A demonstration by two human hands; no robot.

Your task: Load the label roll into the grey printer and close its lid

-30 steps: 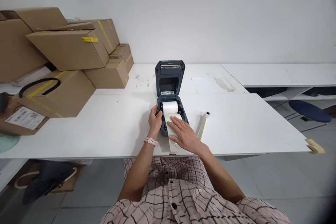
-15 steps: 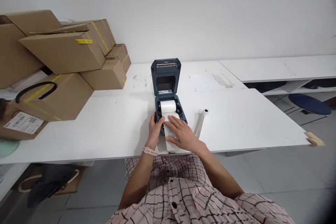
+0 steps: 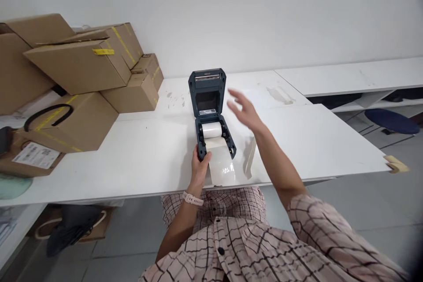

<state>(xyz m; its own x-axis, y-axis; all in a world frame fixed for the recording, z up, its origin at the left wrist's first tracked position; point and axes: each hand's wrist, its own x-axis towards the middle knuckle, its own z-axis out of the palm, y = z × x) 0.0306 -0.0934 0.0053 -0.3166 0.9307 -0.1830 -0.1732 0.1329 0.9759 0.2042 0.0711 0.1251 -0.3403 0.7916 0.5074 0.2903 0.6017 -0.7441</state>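
A dark blue-grey label printer [image 3: 197,130] stands on the white table with its lid [image 3: 207,92] raised. Inside sits a roll of white labels [image 3: 212,130], and its strip [image 3: 220,167] runs out over the front edge toward me. My left hand [image 3: 199,166] grips the printer's front left corner, thumb on top at the strip's edge. In the air to the right of the lid is my right hand [image 3: 243,110], slightly blurred, fingers apart and holding nothing. A narrow curled length of pale paper [image 3: 250,158] lies right of the printer, partly behind my right forearm.
Cardboard boxes [image 3: 76,68] are stacked on the left of the table [image 3: 148,158], one with a black strap or handle. A thin white sheet [image 3: 256,99] lies behind my right hand. A blue stool [image 3: 391,121] stands right, past a corner with a tan guard [image 3: 395,164].
My right hand has left the label strip and risen up and to the right, beside the raised lid. The strip is now uncovered. My left hand stays at the printer's front left corner.
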